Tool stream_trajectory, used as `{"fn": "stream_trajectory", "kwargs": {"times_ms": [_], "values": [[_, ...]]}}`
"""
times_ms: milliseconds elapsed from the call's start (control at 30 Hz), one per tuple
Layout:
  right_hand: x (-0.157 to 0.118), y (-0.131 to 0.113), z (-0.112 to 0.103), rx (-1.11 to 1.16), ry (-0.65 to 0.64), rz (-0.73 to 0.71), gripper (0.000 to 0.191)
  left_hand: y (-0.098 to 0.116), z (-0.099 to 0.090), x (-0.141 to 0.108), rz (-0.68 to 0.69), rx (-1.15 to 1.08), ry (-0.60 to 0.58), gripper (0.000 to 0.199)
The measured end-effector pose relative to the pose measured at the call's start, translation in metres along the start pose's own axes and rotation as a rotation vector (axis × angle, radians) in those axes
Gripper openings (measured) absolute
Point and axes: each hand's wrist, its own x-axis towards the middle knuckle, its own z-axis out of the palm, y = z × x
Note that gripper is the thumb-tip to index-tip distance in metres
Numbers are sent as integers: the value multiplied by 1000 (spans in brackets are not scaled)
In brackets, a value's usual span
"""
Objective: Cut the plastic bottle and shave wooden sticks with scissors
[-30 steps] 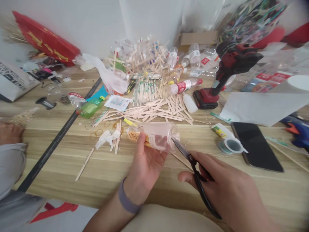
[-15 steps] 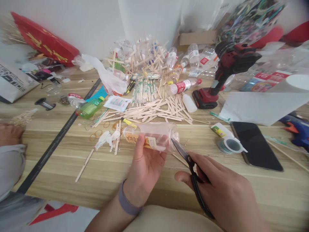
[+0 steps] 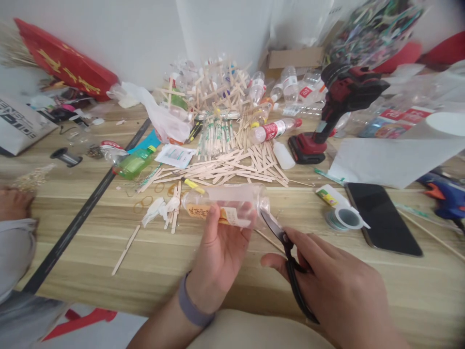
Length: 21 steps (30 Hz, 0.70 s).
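A clear plastic bottle with an orange and white label lies sideways in my left hand, the thumb across its label and the fingers behind it. My right hand is closed on black-handled scissors. Their blade tips meet the bottle's right end; whether they pierce the plastic I cannot tell. Just beyond the bottle is a yellow-and-black pen-like tool, partly hidden. Crumpled white tissue and several wooden sticks rest to the left of my left hand.
Behind the bottle spreads a heap of flat wooden sticks. A red and black cordless drill stands at back right, near plastic bottles. To the right lie a phone and a tape roll. Another person's hand rests at far left.
The bottle has turned slightly in my left hand, so more of its orange label shows. The scissors stay at its right end, shifted very little. The whole view has drifted slightly.
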Motion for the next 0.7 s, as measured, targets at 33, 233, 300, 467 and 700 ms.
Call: {"fn": "stream_trajectory", "kwargs": {"times_ms": [33, 233, 300, 467, 700], "values": [[0, 0, 1, -15, 7, -7, 55, 0, 0, 0, -4, 5, -2, 22], [-4, -1, 11, 104, 10, 24, 49, 0, 1, 2, -22, 15, 2, 29], [-5, 1, 11, 284, -43, 111, 45, 0, 0, 4, -47, 33, 48, 33], [-2, 17, 14, 679, -31, 351, 45, 1, 0, 6, -92, 56, 121, 39], [10, 15, 32, 833, -64, 293, 63, 0, 7, 3, -108, 103, 25, 50]]}}
